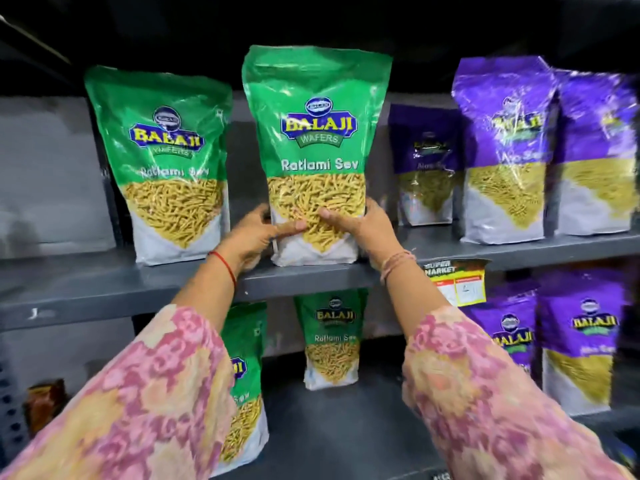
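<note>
A tall green Ratlami Sev snack bag [317, 133] stands upright on the grey upper shelf [104, 289], near its front edge. My left hand [258, 233] grips the bag's lower left side, thumb across the front. My right hand [360, 226] grips its lower right side, thumb on the front and fingers wrapped behind. Both thumbs nearly meet over the clear window that shows the yellow sev. Both forearms wear pink and yellow floral sleeves.
A second green bag [166, 161] stands to the left. Purple bags [505, 147] fill the shelf's right part, one smaller bag [427, 164] set further back. The lower shelf [346, 427] holds more green and purple bags. A price tag [457, 282] hangs on the upper shelf's edge.
</note>
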Tool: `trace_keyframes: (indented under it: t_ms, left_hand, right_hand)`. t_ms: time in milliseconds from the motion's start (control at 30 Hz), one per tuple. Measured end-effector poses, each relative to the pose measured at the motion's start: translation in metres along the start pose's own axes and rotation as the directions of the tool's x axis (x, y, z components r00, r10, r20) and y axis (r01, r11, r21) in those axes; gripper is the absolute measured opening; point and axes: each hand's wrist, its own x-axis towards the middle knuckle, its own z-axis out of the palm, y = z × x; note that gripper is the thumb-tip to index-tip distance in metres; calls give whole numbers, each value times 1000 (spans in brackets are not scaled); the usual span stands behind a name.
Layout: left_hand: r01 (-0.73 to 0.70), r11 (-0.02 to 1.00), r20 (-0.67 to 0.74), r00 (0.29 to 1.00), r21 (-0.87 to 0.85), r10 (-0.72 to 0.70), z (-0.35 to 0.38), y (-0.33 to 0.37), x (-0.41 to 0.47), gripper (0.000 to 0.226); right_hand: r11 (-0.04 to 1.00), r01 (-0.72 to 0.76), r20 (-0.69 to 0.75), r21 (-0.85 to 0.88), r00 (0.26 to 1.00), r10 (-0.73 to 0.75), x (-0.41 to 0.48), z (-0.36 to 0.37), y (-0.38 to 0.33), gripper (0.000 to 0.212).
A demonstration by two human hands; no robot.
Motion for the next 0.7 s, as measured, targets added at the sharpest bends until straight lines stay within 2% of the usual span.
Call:
trace_keyframes:
  t_ms: [67, 167, 300, 400, 467, 567, 633, 700]
  left_hand:
    - [-11, 1000, -22, 1000, -1, 11, 2, 5, -5, 41]
    - [-115, 993, -46, 992, 33, 116, 8, 17, -25, 32]
    - [-245, 967, -50, 967, 71, 249, 19, 23, -80, 43]
    - [-239, 961, -81, 965, 140, 251, 28, -5, -140, 62]
    - [-169, 982, -90, 980, 88, 177, 35, -38, -175, 69]
    - [62, 997, -73, 996, 50, -58, 43, -105, -204, 79]
    - [223, 973, -51, 974, 64, -220, 44, -153, -202, 96]
    - [314, 948, -31, 949, 55, -313, 46, -200, -191, 89]
  right_hand:
    - [999, 33, -14, -10, 999, -33, -4, 0, -3, 36]
    - [992, 126, -65, -19, 990, -127, -23, -3, -11, 37]
    - [969, 241, -100, -61, 964, -246, -79, -12, -25, 53]
    - [960, 262, -92, -94, 958, -271, -137, -22, -6, 65]
    - [965, 227, -77, -132, 968, -239, -177, -27, 22, 73]
    - [992, 55, -54, -114, 997, -62, -218, -30, 78, 74]
    - [988, -83, -46, -127, 996, 77, -231, -33, 119, 74]
    - [959, -216, -30, -185, 976, 214, -229, -34, 160, 76]
